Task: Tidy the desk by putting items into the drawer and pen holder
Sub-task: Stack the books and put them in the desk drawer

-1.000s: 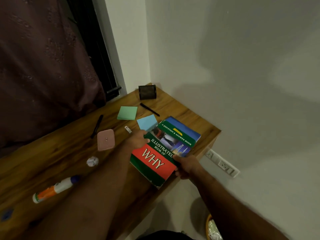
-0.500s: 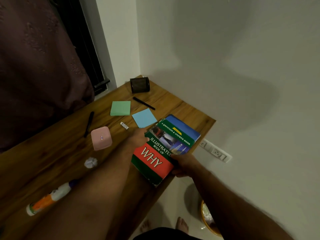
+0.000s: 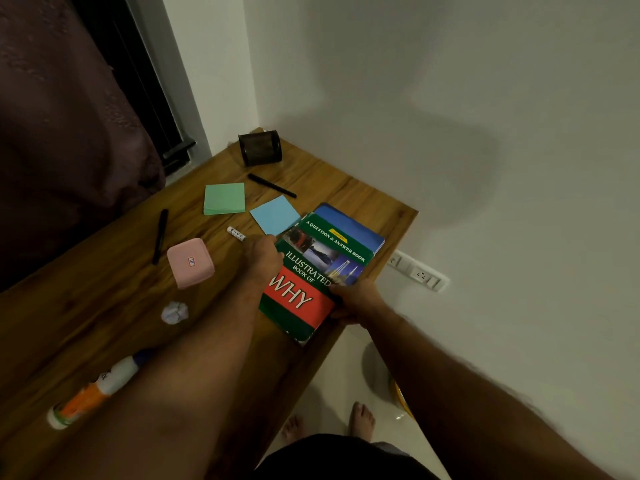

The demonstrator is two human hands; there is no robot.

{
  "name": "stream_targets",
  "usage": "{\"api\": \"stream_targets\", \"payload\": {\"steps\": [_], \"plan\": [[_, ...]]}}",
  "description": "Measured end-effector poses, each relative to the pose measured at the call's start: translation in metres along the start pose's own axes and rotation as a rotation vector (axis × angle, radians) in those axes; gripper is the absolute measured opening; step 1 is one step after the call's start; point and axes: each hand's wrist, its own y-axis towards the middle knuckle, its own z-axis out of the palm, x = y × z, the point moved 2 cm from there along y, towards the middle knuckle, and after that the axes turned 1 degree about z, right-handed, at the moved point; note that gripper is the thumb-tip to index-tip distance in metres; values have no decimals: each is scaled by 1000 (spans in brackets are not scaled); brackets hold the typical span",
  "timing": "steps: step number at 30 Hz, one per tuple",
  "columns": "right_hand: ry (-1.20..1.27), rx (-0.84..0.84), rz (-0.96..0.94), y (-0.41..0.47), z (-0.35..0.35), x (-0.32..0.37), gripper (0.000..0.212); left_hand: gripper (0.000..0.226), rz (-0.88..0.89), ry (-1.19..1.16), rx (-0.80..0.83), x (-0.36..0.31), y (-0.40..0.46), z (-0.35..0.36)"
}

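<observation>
A green and red book (image 3: 322, 268) lies at the right end of the wooden desk (image 3: 104, 317), part of it past the desk's edge. My left hand (image 3: 263, 258) holds its left edge, fingers curled under. My right hand (image 3: 356, 301) grips its right edge, thumb on the cover. A dark mesh pen holder (image 3: 259, 147) stands at the far corner. Two black pens (image 3: 272, 185) (image 3: 160, 235) lie on the desk. Green sticky notes (image 3: 224, 199) and a blue sticky note (image 3: 273, 214) lie beyond the book. The drawer is not visible.
A pink square case (image 3: 190, 263), a small white eraser (image 3: 236, 233), a crumpled paper ball (image 3: 175, 311) and a glue bottle (image 3: 93, 389) lie on the desk. A dark curtain hangs at left. A wall socket (image 3: 420, 273) is right. My bare feet (image 3: 362, 419) stand below.
Both hands keep hold of the book, which has barely shifted on the desk. The camera has tilted down, bringing the feet into sight.
</observation>
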Motion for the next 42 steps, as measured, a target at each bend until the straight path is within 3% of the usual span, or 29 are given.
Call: {"api": "stream_targets", "payload": {"steps": [3, 7, 13, 17, 24, 30, 33, 37, 42], "plan": [[36, 12, -9, -2, -3, -4, 24, 31, -2, -3, -83, -2, -5, 3], [112, -9, -46, -1, -11, -9, 31, 29, 142, -271, -277, -19, -17, 8], [221, -92, -151, 7, -39, -18, 25, 22, 196, -739, -206, -50, -50, 32], [227, -128, -179, 21, -55, -21, 23, 10, 82, -973, -136, -58, -77, 50], [147, -46, -114, 53, -89, -41, 38, 10, -244, -1273, -133, -81, -118, 86], [127, 219, 70, 76, -103, -71, 53, 12, -367, -1312, -135, -88, -160, 134], [131, 348, 156, 82, -103, -81, 64, 29, -544, -1356, -119, -82, -188, 170], [168, 410, 228, 88, -96, -86, 76, 55, -978, -1735, -167, -60, -220, 203], [237, 406, 318, 97, -76, -97, 85, 84, -1085, -2087, -434, -26, -238, 214]]}}
